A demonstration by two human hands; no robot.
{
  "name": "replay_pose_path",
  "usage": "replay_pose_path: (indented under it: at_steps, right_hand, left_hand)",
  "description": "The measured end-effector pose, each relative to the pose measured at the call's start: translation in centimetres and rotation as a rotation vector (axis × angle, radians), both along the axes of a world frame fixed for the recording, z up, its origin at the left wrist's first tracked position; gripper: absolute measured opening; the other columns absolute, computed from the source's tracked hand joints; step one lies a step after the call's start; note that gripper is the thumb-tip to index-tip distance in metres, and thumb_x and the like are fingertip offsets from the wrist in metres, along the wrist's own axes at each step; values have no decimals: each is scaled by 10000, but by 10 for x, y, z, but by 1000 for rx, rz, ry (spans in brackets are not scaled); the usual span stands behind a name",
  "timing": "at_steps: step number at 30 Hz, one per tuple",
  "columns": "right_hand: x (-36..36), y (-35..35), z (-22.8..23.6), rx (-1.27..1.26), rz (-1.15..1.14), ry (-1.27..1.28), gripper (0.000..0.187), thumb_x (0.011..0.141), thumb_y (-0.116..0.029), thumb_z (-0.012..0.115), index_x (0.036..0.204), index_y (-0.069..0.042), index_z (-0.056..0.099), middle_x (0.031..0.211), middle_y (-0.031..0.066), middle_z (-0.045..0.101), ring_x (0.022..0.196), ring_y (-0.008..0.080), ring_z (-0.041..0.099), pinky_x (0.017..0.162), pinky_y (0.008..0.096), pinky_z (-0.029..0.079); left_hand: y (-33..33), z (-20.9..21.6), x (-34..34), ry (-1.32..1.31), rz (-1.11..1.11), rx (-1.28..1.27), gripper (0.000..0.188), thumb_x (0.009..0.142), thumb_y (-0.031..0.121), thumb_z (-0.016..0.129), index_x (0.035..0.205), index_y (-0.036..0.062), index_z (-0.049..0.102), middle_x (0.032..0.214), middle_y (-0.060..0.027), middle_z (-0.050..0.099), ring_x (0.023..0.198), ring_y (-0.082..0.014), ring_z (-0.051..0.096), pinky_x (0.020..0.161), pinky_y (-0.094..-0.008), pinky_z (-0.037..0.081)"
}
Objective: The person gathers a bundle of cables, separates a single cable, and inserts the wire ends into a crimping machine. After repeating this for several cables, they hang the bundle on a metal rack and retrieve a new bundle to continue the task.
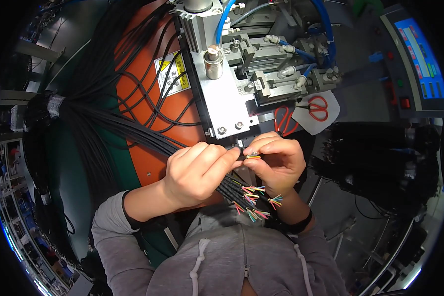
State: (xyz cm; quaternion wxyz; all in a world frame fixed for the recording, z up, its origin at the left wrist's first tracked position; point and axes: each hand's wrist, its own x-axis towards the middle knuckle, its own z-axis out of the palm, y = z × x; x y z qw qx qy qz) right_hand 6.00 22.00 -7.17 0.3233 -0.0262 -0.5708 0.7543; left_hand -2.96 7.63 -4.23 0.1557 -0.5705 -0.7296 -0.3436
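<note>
Both hands (241,165) pinch one black cable's (245,156) coloured wire tips.

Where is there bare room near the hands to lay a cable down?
One free patch: the orange panel just left of the left hand, under the fanned black cables. Crowded: the grey metal press ahead, red-handled scissors beyond the right hand, and stripped coloured wire ends below.

yellow-and-white rectangular warning label (173,74) on the orange panel, blue-lit screen (422,56) at far right
</note>
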Motion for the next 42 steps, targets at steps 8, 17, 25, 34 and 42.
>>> replay_pose_path:
  at_steps: [8,17,25,34,42]
  right_hand:
    - [-7,18,9,655,-103,48,203,690,12,780,861,4,670,833,109,676,746,233,640,701,314,502]
    - [0,15,8,614,-99,-121,141,697,32,744,781,1,635,785,73,645,707,200,600,644,301,473]
    - [4,31,20,603,104,-396,150,696,40,748,758,7,615,744,76,626,687,181,585,643,281,454]
    - [-1,17,6,785,-159,-262,125,734,11,730,759,-2,609,727,65,604,674,161,568,644,271,443]
    - [7,45,17,424,318,-587,109,757,1,712,765,9,603,718,61,590,680,154,567,646,262,440]
  left_hand:
    - [0,0,-2,-44,-25,52,170,763,95,719,867,-32,674,703,-77,586,550,-185,578,460,-285,449]
    - [1,-1,3,-16,35,-100,167,743,94,681,883,9,648,718,-15,493,568,-127,521,447,-255,405]
    - [0,3,5,29,14,-196,302,655,69,643,944,-16,669,715,-38,507,571,-155,535,454,-281,411]
    - [0,-3,8,36,72,-204,315,660,74,651,963,-10,677,722,-17,524,574,-139,536,457,-263,404]
    - [-2,-9,8,92,41,-182,301,682,73,659,976,13,686,717,2,521,555,-113,509,454,-252,397]
